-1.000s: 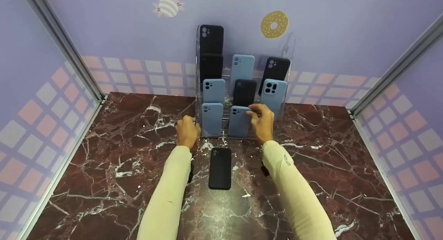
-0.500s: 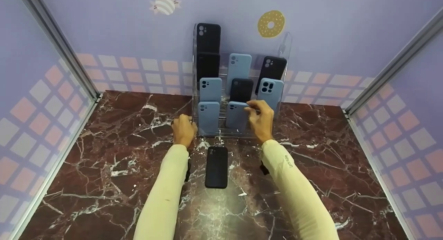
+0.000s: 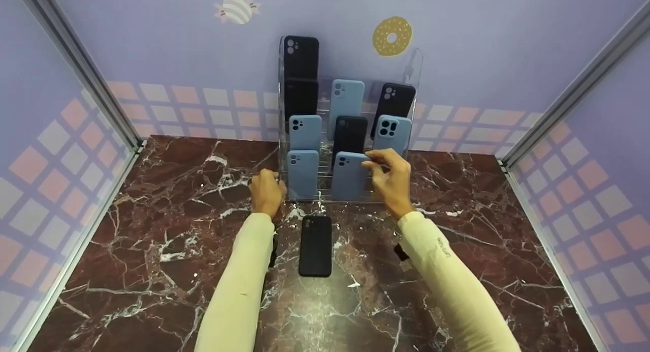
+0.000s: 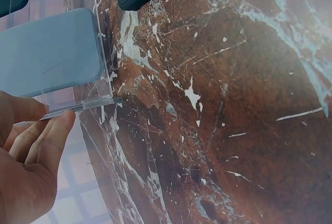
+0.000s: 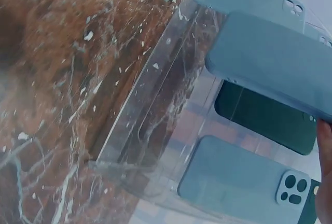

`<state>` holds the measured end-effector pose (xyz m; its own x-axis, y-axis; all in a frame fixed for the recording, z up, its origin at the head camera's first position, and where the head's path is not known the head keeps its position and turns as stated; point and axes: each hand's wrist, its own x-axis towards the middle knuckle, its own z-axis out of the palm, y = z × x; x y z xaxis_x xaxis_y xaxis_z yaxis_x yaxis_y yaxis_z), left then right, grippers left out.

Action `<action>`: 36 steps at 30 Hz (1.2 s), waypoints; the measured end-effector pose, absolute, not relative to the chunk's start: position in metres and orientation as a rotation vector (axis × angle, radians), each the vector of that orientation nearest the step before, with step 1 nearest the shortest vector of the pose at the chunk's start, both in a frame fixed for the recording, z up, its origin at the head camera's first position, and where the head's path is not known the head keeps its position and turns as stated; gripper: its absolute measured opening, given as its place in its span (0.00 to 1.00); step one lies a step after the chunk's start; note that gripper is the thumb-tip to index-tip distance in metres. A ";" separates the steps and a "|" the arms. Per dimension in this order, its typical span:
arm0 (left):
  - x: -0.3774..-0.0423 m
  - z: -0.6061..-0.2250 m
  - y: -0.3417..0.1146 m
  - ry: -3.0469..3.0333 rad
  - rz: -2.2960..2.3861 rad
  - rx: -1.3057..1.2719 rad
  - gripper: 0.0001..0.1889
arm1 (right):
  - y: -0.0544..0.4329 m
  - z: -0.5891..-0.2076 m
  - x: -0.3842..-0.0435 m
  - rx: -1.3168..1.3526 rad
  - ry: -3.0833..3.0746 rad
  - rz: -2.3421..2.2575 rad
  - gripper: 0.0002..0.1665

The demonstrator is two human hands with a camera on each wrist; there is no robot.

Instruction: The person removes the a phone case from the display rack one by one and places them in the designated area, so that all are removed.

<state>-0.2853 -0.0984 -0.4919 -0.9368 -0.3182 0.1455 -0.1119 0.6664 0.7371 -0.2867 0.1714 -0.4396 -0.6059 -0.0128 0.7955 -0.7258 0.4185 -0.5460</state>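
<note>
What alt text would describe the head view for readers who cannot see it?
A person's right hand pinches a blue phone case at a clear stand of blue and black cases. The left hand holds the stand's left edge, and another black case lies on the marbled tabletop.

Arms [image 3: 236, 286] stretched forward, the left hand [image 3: 267, 192] and right hand [image 3: 393, 182] both pinch.

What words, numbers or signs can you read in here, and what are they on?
None can be read for sure.
Right sleeve: small dark lettering, too small and blurred to read.
Cases: no readable words or numbers.
Stand: no readable words or numbers.
Wall: pictures, like a candy and a doughnut, but no readable words.
</note>
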 end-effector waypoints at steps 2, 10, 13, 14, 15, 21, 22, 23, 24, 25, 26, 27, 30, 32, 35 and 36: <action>-0.286 -0.491 -0.098 -2.621 -1.134 0.349 0.15 | 0.177 -0.439 -0.282 0.641 -1.958 1.246 0.06; -0.284 -0.490 -0.098 -2.607 -1.166 0.356 0.15 | 0.196 -0.448 -0.263 0.589 -2.150 1.221 0.08; -0.283 -0.490 -0.098 -2.591 -1.167 0.347 0.14 | 0.199 -0.454 -0.256 0.568 -2.236 1.181 0.09; -0.283 -0.490 -0.098 -2.588 -1.162 0.339 0.14 | 0.200 -0.456 -0.254 0.554 -2.271 1.168 0.09; -0.283 -0.490 -0.098 -2.585 -1.159 0.333 0.14 | 0.200 -0.458 -0.252 0.537 -2.304 1.162 0.09; -0.284 -0.491 -0.097 -2.599 -1.185 0.358 0.15 | 0.201 -0.470 -0.244 0.387 -2.533 1.196 0.08; -0.284 -0.491 -0.097 -2.601 -1.186 0.366 0.15 | 0.200 -0.472 -0.243 0.368 -2.565 1.196 0.08; -0.284 -0.491 -0.097 -2.599 -1.187 0.369 0.15 | 0.200 -0.474 -0.243 0.353 -2.595 1.191 0.07; -0.284 -0.491 -0.097 -2.597 -1.190 0.372 0.15 | 0.200 -0.476 -0.243 0.343 -2.618 1.191 0.07; -0.284 -0.491 -0.097 -2.597 -1.190 0.374 0.15 | 0.200 -0.477 -0.243 0.331 -2.637 1.190 0.07; -0.284 -0.491 -0.097 -2.598 -1.191 0.375 0.15 | 0.199 -0.479 -0.243 0.319 -2.655 1.185 0.07; -0.284 -0.491 -0.097 -2.599 -1.194 0.374 0.15 | 0.199 -0.481 -0.243 0.304 -2.671 1.178 0.07; -0.284 -0.491 -0.097 -2.606 -1.205 0.378 0.16 | 0.197 -0.487 -0.244 0.258 -2.719 1.166 0.06; -0.285 -0.490 -0.097 -2.613 -1.205 0.381 0.16 | 0.195 -0.491 -0.244 0.221 -2.753 1.157 0.06; -0.284 -0.489 -0.096 -2.618 -1.202 0.378 0.16 | 0.193 -0.497 -0.245 0.182 -2.788 1.148 0.06; -0.285 -0.489 -0.096 -2.619 -1.197 0.373 0.16 | 0.192 -0.499 -0.245 0.171 -2.796 1.145 0.06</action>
<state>-0.2845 -0.0960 -0.4888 -0.9393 -0.3258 0.1080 -0.1314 0.6321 0.7637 -0.2453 0.1920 -0.4987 -0.9869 -0.0605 0.1494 -0.1479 0.7084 -0.6902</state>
